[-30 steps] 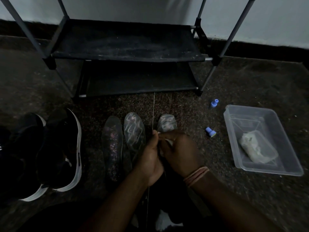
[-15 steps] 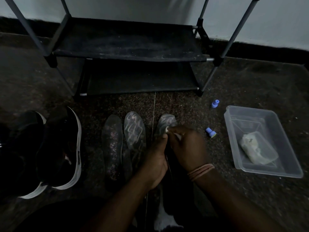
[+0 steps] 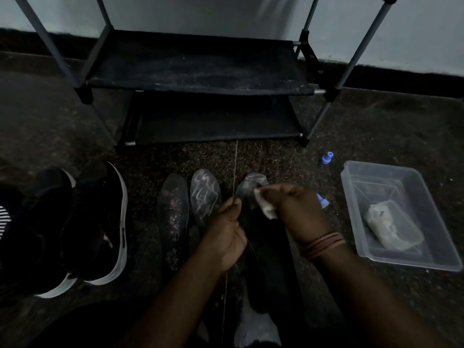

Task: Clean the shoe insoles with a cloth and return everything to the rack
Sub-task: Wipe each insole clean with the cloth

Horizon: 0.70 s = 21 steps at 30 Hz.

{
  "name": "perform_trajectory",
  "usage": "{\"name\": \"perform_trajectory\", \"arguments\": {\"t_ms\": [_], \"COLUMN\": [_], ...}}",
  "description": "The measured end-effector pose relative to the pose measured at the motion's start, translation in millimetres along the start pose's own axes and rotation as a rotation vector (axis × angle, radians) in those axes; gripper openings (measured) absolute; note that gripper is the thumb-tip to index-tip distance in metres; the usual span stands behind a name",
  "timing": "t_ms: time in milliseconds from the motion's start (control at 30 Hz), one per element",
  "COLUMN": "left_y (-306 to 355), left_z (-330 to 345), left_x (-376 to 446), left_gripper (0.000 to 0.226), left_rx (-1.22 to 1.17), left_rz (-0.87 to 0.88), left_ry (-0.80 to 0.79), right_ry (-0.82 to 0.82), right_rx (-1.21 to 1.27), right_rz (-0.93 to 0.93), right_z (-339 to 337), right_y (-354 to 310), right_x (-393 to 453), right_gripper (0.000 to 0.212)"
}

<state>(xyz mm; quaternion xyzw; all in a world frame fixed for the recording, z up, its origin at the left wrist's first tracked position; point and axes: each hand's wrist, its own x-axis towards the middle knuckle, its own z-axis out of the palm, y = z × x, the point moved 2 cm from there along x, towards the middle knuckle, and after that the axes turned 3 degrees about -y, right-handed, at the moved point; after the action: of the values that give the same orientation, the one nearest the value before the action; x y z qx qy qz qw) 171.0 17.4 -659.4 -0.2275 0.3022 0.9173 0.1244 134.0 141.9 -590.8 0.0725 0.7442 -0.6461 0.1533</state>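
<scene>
Three insoles are in front of the black shoe rack (image 3: 200,79). Two of them lie flat on the floor, a dark speckled insole (image 3: 173,212) and a lighter streaked insole (image 3: 204,194). My left hand (image 3: 227,232) grips the left edge of a third insole (image 3: 247,188), whose toe end points at the rack. My right hand (image 3: 298,212) holds a small white cloth (image 3: 265,205) pressed against that insole's upper surface. The rest of the held insole is hidden under my hands.
A pair of black shoes with white soles (image 3: 98,227) stands at the left. A clear plastic tub (image 3: 399,214) holding a pale wad sits at the right. Two small blue caps (image 3: 327,158) (image 3: 322,200) lie on the dark floor.
My right hand with the cloth has moved up along the held insole toward its toe end. My left hand kept its grip on the edge.
</scene>
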Motion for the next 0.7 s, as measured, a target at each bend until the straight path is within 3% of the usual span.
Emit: {"name": "perform_trajectory", "arguments": {"t_ms": [133,200,267,400,500,600,700], "left_y": [1.7,3.0,4.5,4.6,0.6,-4.2,-5.7], "left_z": [-4.9,-7.0,-8.7,-4.5,-1.2,5.1,8.1], "left_x": [3.2,5.2,5.7,1.2,-1.1,-3.2,-4.7], "left_gripper": [0.035,0.036,0.037,0.042,0.029,0.031,0.033], "left_rx": [-0.032,-0.061,-0.09,-0.113,-0.093,-0.083,-0.1], "left_rz": [-0.021,-0.012,0.004,-0.023,-0.024,-0.04,-0.06], "left_ry": [0.077,0.097,0.098,0.045,0.022,-0.026,-0.067], "right_ry": [0.192,0.208,0.158,-0.047,-0.22,-0.04,0.088], "right_rx": [0.112,0.102,-0.088,-0.65,-0.874,-0.911,-0.855], "right_rz": [0.004,0.013,-0.075,-0.491,-0.583,-0.65,-0.625], "right_z": [-22.1,-22.8,-16.9,7.8,25.0,9.8,1.3], "right_y": [-3.2,1.4,6.1,16.6,26.2,20.8,18.7], "right_x": [10.9,13.4,11.4,-6.5,-14.0,-5.5,-5.1], "right_gripper": [0.016,0.016,0.011,0.014,0.019,0.038,0.031]}}
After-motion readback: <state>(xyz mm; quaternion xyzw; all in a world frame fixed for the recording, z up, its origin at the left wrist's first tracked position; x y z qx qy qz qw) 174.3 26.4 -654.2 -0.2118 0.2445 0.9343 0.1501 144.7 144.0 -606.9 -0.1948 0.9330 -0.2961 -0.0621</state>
